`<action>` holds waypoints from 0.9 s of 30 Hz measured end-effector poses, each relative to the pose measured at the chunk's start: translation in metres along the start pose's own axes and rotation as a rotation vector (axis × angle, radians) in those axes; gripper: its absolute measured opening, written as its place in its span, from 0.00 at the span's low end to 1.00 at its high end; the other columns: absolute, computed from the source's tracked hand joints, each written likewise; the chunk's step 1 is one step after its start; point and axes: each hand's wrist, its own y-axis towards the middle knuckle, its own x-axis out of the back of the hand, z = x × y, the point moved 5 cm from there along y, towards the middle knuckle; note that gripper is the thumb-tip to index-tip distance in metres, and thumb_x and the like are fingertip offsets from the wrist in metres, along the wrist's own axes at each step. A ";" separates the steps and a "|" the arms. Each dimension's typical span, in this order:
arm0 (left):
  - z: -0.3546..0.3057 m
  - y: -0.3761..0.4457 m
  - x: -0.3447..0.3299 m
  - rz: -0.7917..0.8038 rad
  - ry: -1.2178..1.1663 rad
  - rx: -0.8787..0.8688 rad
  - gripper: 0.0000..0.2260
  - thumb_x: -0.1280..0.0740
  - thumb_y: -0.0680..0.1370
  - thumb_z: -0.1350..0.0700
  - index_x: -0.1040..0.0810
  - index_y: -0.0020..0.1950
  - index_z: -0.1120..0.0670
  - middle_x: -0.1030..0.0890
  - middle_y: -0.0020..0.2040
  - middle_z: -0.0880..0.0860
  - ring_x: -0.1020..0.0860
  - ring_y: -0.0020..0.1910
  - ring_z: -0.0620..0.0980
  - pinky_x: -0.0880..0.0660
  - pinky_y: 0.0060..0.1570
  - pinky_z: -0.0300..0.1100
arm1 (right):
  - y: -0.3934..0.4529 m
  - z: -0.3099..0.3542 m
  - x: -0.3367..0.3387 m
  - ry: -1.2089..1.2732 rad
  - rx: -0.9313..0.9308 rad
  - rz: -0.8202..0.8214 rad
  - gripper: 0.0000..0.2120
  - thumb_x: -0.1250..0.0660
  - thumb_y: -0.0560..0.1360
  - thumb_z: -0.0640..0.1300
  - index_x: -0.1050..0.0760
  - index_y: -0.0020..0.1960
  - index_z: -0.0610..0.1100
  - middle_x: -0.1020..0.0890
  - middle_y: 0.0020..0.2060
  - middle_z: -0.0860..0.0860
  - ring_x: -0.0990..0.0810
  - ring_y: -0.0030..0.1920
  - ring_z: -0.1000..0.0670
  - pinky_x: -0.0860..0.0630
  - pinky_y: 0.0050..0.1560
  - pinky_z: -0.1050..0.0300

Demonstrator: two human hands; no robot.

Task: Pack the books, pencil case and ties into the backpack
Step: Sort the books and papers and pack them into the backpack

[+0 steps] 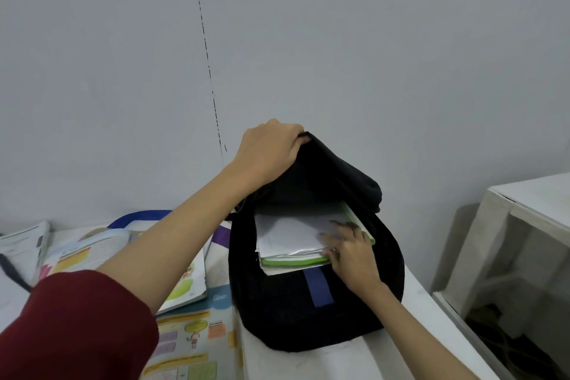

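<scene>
Left hand [271, 153] grips bag [385, 259] flap; right hand [350, 251] pinches books [293, 233] half in. More books [188, 330] on table's left edge; case, ties unseen.

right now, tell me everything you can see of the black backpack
The black backpack looks like soft fabric. It stands upright on the white table near the wall, main compartment open. The left hand grips its top flap and holds it up. Inside are papers and a green-edged book, with the right hand on them. A blue strip runs down its front.
</scene>
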 end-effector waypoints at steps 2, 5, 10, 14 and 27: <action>0.004 -0.003 0.000 0.002 0.001 0.006 0.16 0.47 0.82 0.47 0.23 0.55 0.54 0.21 0.47 0.56 0.24 0.49 0.58 0.39 0.38 0.42 | 0.002 0.003 -0.010 -0.056 0.052 0.030 0.20 0.17 0.53 0.43 0.16 0.42 0.53 0.15 0.45 0.51 0.17 0.46 0.42 0.22 0.45 0.48; 0.010 -0.011 0.000 0.013 -0.001 0.026 0.16 0.47 0.82 0.47 0.23 0.54 0.53 0.21 0.46 0.56 0.24 0.48 0.58 0.39 0.38 0.43 | 0.002 0.001 -0.014 -0.064 0.066 0.033 0.21 0.17 0.51 0.41 0.16 0.43 0.52 0.15 0.42 0.52 0.17 0.46 0.42 0.27 0.50 0.49; 0.014 -0.021 -0.012 0.056 -0.011 0.076 0.15 0.47 0.82 0.47 0.23 0.54 0.53 0.21 0.48 0.56 0.24 0.50 0.58 0.38 0.39 0.42 | -0.001 0.017 -0.001 0.027 0.025 -0.016 0.14 0.21 0.57 0.37 0.16 0.40 0.48 0.15 0.43 0.49 0.17 0.46 0.39 0.23 0.48 0.42; 0.014 -0.036 -0.030 0.118 -0.042 0.130 0.15 0.46 0.82 0.48 0.22 0.56 0.51 0.20 0.50 0.55 0.23 0.51 0.57 0.37 0.39 0.42 | -0.031 0.054 0.050 0.240 0.124 -0.447 0.07 0.30 0.70 0.42 0.17 0.45 0.41 0.18 0.39 0.47 0.23 0.38 0.46 0.27 0.38 0.54; 0.106 -0.215 -0.042 0.711 -1.028 0.593 0.09 0.39 0.80 0.52 0.24 0.58 0.48 0.18 0.46 0.47 0.20 0.45 0.44 0.24 0.45 0.38 | 0.001 0.166 0.041 0.332 0.232 -0.310 0.11 0.39 0.73 0.46 0.21 0.39 0.43 0.21 0.36 0.50 0.25 0.39 0.49 0.38 0.45 0.55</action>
